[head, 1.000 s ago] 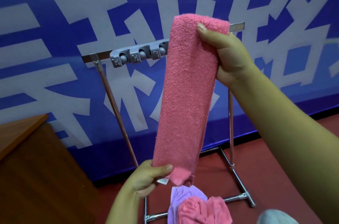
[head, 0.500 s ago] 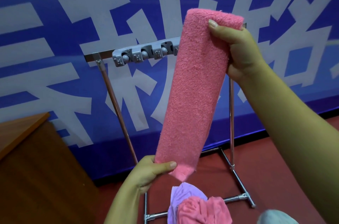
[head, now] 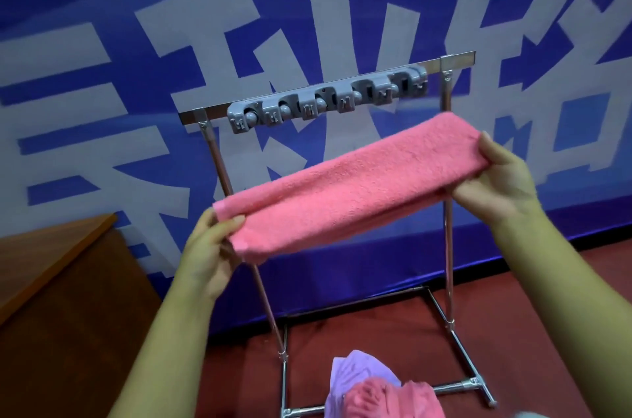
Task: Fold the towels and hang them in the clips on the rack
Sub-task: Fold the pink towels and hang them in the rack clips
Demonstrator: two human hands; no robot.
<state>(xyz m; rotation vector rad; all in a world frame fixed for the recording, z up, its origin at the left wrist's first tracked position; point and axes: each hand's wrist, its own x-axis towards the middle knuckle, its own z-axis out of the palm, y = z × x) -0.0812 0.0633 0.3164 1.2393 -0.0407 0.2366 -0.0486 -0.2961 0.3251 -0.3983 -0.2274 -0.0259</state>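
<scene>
A pink towel (head: 349, 185), folded into a long strip, stretches nearly level in front of the metal rack (head: 446, 246). My left hand (head: 208, 246) grips its lower left end, thumb on top. Its upper right end is pinched by my right hand (head: 496, 178). The grey clip bar (head: 325, 99) with several clips runs along the rack's top rail, just above and behind the towel; all its clips hold nothing.
A purple towel (head: 355, 373) and another pink towel (head: 390, 400) lie bunched on the red floor at the rack's base. A brown wooden table (head: 51, 281) stands at the left. A blue banner wall (head: 102, 41) is close behind the rack.
The towel swung from hanging almost upright to lying nearly level. My right hand came down and to the right, my left hand rose, and the clip bar is now uncovered.
</scene>
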